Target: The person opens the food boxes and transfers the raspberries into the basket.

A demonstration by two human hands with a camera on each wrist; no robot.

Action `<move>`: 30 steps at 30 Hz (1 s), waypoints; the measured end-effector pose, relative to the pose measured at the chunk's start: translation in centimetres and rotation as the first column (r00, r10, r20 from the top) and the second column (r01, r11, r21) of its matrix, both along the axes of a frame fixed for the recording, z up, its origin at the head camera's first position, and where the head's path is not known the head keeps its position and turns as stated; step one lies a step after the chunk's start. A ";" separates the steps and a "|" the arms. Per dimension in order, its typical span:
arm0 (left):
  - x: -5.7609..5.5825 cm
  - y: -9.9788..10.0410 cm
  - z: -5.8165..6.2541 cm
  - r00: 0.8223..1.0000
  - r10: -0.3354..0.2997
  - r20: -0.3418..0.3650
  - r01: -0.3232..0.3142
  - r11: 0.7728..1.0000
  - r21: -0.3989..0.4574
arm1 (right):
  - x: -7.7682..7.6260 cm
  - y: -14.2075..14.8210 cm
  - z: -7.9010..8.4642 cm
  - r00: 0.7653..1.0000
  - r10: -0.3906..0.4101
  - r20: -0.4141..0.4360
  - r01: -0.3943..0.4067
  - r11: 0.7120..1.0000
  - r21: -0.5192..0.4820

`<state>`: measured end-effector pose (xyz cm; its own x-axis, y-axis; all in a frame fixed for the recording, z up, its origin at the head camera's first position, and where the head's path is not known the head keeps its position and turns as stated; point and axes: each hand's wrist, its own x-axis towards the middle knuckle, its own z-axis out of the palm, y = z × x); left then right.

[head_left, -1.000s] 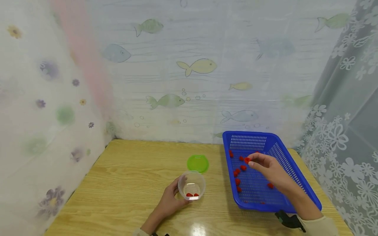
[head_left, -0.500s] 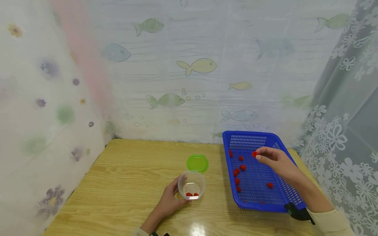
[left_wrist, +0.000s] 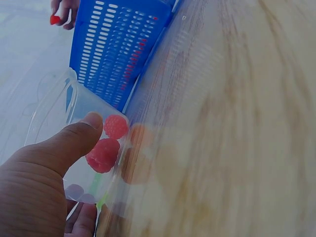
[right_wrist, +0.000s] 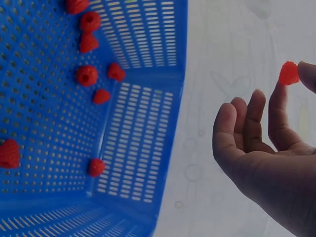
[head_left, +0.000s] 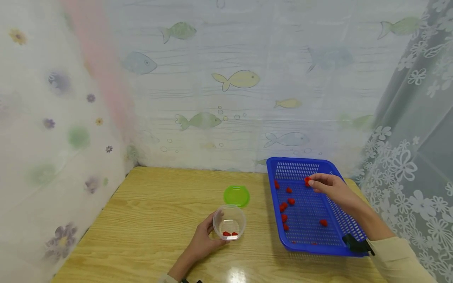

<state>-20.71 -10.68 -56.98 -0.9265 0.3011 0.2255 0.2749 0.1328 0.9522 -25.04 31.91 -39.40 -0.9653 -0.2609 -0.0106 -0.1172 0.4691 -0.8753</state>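
My left hand (head_left: pixel 205 241) holds a small clear plastic tub (head_left: pixel 230 212) from its left side, the tub tilted on the table. Two raspberries (left_wrist: pixel 102 155) lie inside it, with my left thumb (left_wrist: pixel 74 138) pressing along its outer wall in the left wrist view. Over the far part of a blue perforated basket (head_left: pixel 277 220), my right hand (head_left: pixel 334 194) pinches one raspberry (right_wrist: pixel 289 73) between thumb and index finger. Its other fingers are loosely bent and hold nothing. Several more raspberries (right_wrist: pixel 87 75) are scattered on the basket floor, mostly along the left side.
A green lid (head_left: pixel 236 195) lies on the wooden table (head_left: pixel 159 212) just beyond the tub. The basket stands at the table's right side. Behind the table hangs a curtain (head_left: pixel 198 90) printed with fish, and patterned curtains flank both sides.
My right hand, pinching the raspberry, has shifted rightward and farther back over the basket. My left hand and the tub have stayed in place.
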 end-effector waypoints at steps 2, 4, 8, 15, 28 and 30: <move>0.0 0.0 0.0 1.000 -0.001 -0.002 0.001 1.000 0.000 | -0.3 0.0 -0.1 1.000 0.003 0.010 -0.003 1.000 -0.002; -0.1 -0.1 0.0 1.000 -0.004 -0.001 0.004 1.000 0.003 | -0.5 -0.1 -0.1 1.000 0.009 0.011 -0.008 1.000 -0.004; -0.1 -0.1 0.0 1.000 -0.015 -0.010 0.015 1.000 0.010 | -0.9 -0.3 -0.3 1.000 0.020 0.006 -0.020 1.000 0.001; -0.1 -0.1 -0.1 1.000 -0.023 -0.011 0.023 0.999 0.022 | -1.0 -0.4 -0.3 0.999 0.033 -0.006 -0.033 0.999 -0.018; -0.1 -0.1 -0.1 0.999 -0.018 -0.026 0.019 1.000 0.015 | 2.5 -3.5 1.4 0.990 0.101 -0.101 -0.111 0.989 -0.096; -0.1 -0.1 -0.2 1.000 -0.018 -0.018 0.018 1.000 0.018 | 3.2 -4.2 1.7 0.986 0.114 -0.125 -0.129 0.985 -0.112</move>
